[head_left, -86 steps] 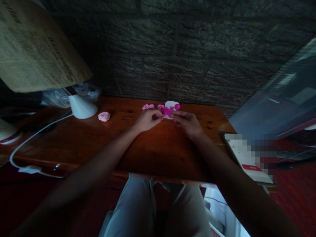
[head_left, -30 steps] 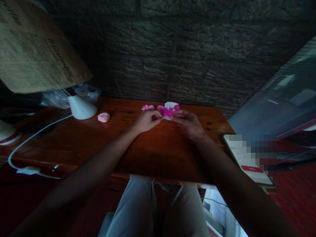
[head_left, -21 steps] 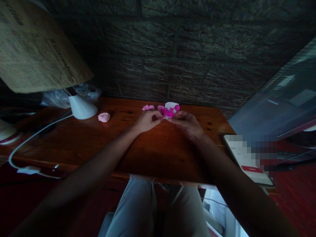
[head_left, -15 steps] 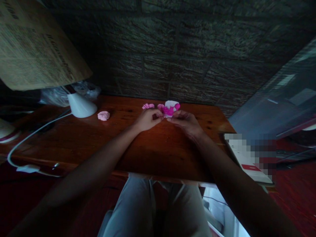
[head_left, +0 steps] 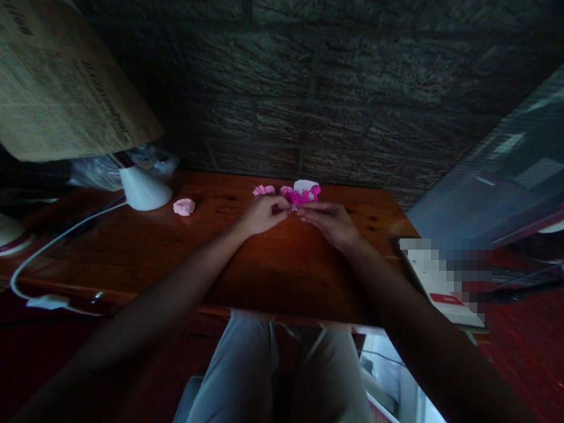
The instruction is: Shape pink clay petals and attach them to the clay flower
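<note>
My left hand [head_left: 262, 215] and my right hand [head_left: 330, 222] meet at the far middle of a wooden table [head_left: 185, 258]. Both pinch with curled fingers at a cluster of bright magenta pieces [head_left: 299, 197] lying on a small white sheet [head_left: 304, 186]. A pale pink frilled piece [head_left: 263, 190] lies just left of the cluster, beyond my left hand. What exactly sits between the fingertips is too small to make out.
A pale pink lump [head_left: 184, 206] lies left of my hands. A white lamp base [head_left: 141, 189] with a printed shade [head_left: 57, 94] and a white cable [head_left: 53, 241] stand at the left. A booklet [head_left: 440, 282] lies at the right table edge. A brick-pattern wall [head_left: 308, 88] rises behind.
My hands have stayed at the magenta cluster with only small finger movements; the right fingertips have closed in a little toward the left hand.
</note>
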A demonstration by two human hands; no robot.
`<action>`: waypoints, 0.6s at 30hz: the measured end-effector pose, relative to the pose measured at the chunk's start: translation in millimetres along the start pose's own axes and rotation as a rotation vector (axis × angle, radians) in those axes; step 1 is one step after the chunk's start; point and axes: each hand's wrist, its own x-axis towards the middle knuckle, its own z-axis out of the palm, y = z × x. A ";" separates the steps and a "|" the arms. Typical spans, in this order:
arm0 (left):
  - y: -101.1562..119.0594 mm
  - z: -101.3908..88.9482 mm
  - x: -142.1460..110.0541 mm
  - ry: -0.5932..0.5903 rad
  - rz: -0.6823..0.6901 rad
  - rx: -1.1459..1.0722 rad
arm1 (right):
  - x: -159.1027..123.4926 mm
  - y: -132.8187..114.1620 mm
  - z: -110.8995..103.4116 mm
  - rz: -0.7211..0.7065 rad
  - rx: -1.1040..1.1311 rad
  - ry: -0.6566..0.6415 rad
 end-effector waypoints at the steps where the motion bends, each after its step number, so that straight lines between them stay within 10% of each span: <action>1: 0.1 0.0 -0.1 0.005 0.002 -0.003 | 0.4 0.9 -0.6 -0.005 0.006 -0.003; 18: 0.3 -0.6 -0.3 0.003 0.009 -0.006 | -2.2 -1.6 -1.2 0.041 0.002 -0.034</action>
